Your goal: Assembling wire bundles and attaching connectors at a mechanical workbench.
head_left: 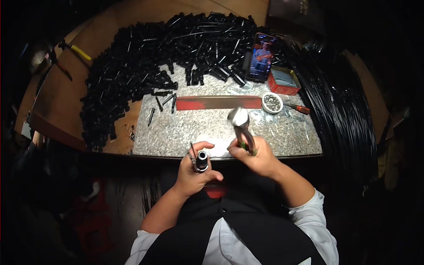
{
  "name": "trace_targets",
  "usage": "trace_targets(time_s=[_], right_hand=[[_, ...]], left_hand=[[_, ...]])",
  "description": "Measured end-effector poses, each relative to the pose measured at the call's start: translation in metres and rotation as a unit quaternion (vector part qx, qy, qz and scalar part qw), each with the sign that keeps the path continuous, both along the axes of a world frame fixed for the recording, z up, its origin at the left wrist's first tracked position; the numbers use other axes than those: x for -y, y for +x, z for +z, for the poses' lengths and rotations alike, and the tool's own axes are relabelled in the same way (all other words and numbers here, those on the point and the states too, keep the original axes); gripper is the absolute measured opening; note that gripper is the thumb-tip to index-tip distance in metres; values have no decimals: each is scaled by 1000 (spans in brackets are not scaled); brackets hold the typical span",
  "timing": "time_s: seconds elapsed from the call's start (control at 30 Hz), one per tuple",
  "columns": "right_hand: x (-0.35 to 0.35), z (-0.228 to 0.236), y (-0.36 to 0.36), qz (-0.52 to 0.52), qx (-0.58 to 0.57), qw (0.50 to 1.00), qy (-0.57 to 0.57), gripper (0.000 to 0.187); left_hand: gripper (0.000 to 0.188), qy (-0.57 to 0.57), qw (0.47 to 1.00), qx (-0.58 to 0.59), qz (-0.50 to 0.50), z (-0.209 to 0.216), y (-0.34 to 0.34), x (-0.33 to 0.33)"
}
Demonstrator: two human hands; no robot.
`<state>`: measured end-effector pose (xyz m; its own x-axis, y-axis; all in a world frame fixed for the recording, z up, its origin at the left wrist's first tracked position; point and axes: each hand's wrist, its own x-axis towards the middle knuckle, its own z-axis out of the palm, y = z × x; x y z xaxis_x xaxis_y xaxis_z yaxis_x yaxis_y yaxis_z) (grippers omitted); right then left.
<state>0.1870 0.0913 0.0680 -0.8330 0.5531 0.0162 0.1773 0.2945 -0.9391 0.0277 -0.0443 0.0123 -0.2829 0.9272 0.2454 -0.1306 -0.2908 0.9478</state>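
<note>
My left hand [194, 170] grips a short black cylindrical part [202, 160] with a shiny metal rim, held upright at the near edge of the grey stone slab [190, 128]. A thin pin sticks up beside it between my fingers. My right hand [256, 157] is closed on the green handles of a pair of pliers [242, 128], whose metal jaws point away over the slab. The two hands are close together, the pliers just right of the black part. A white sheet [218, 148] lies on the slab under them.
A big heap of black cylindrical parts [145, 66] covers the wooden bench behind and left. A red metal bar [218, 102], a white bowl of small metal pieces [272, 102], a red-handled screwdriver [299, 107], a red tin [284, 81], a propped phone [262, 57] and black coiled hoops [340, 106] lie around.
</note>
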Motion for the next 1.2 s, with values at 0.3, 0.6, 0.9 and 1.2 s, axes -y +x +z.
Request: trace_targets(time_s=[0.3,0.6,0.9,1.2], right_hand=[[29,-25,-14,29,-91,991,94,13],[37,-16,-15,97,-146,974,140,17],[37,-17,-14,83,-98,983,132,15],[36,-15,-16,101,-124,976,146,17]], left_hand=[[64,40,997,-60,3,-8,-1,10],[67,-21,1000,-9,-6,-4,3,10],[66,-31,999,33,-13,-2,5,10],[62,-1,1000,-6,-12,-5,2,9]])
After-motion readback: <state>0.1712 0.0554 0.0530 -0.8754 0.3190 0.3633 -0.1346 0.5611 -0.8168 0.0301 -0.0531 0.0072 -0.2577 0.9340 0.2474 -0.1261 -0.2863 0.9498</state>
